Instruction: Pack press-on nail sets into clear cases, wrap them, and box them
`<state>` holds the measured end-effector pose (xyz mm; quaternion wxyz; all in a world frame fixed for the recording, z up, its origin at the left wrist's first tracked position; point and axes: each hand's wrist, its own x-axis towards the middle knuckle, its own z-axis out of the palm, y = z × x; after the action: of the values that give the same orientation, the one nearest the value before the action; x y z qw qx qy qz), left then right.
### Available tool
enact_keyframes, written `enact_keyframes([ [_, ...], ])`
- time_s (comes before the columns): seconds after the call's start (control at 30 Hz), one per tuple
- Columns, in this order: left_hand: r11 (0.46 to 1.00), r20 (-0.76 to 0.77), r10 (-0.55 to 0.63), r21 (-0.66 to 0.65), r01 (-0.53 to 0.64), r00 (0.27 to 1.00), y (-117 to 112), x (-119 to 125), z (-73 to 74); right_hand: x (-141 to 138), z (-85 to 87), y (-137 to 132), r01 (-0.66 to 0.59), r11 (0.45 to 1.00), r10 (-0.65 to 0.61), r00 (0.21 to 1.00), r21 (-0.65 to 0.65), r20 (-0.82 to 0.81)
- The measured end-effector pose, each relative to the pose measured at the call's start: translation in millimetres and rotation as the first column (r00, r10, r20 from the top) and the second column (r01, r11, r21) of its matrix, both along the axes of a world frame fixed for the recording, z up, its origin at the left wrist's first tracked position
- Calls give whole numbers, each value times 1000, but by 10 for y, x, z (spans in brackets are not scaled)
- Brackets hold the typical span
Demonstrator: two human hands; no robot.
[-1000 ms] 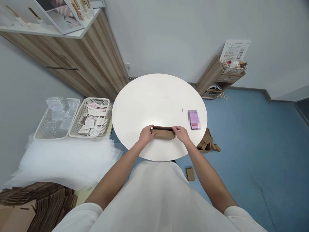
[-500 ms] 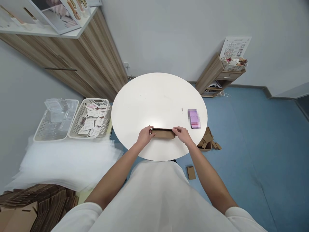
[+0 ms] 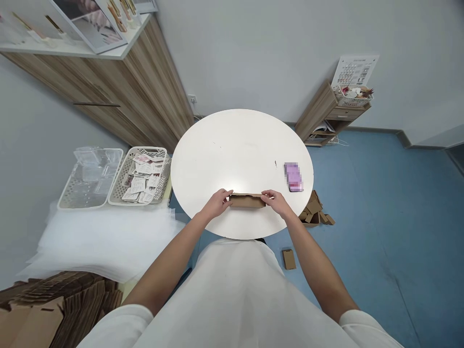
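A small brown cardboard box (image 3: pixel 247 201) stands near the front of the round white table (image 3: pixel 232 140), its long side facing me. My left hand (image 3: pixel 218 203) grips the box's left end, thumb low and fingers at the upper edge. At the right end, my right hand (image 3: pixel 276 200) pinches the top corner. A narrow dark gap shows along the box's upper edge; its inside is hidden. To the right on the table lies a purple, pixelated object (image 3: pixel 293 177), perhaps a phone.
Left of the table are a basket of printed cards (image 3: pixel 113 191), a basket of clear plastic cases (image 3: pixel 61 198), white foam sheets (image 3: pixel 108 246) and stacked flat cardboard (image 3: pixel 83 309). Small boxes (image 3: pixel 289 259) lie on the floor at right. A wooden cabinet (image 3: pixel 145 82) stands behind left.
The box's upper edge has shifted slightly and its front panel shows more. Both hands keep their hold at the ends. The whole view has moved a little.
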<state>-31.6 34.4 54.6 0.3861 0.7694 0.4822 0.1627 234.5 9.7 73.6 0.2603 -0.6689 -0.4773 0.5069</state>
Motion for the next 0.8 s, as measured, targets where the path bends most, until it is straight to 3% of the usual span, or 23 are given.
enact_keyframes([
  [0.17, 997, 42, -38, -69, 41, 998, -26, -74, -35, -26, 3, -57, -3, 1000, 3, 999, -6, -43],
  [0.37, 995, -12, 65, -79, -66, 998, -112, -27, -96, -57, -28, -93, 19, 1000, -20, 999, -7, -43],
  [0.53, 989, 83, 78, -132, -67, 993, -139, 7, -105, -56, -64, -112, 36, 999, -36, 998, 5, -49],
  [0.8, 999, 75, 5, 48, -8, 997, -160, -19, -89, -72, -109, -189, 14, 999, -14, 1000, 36, 6],
])
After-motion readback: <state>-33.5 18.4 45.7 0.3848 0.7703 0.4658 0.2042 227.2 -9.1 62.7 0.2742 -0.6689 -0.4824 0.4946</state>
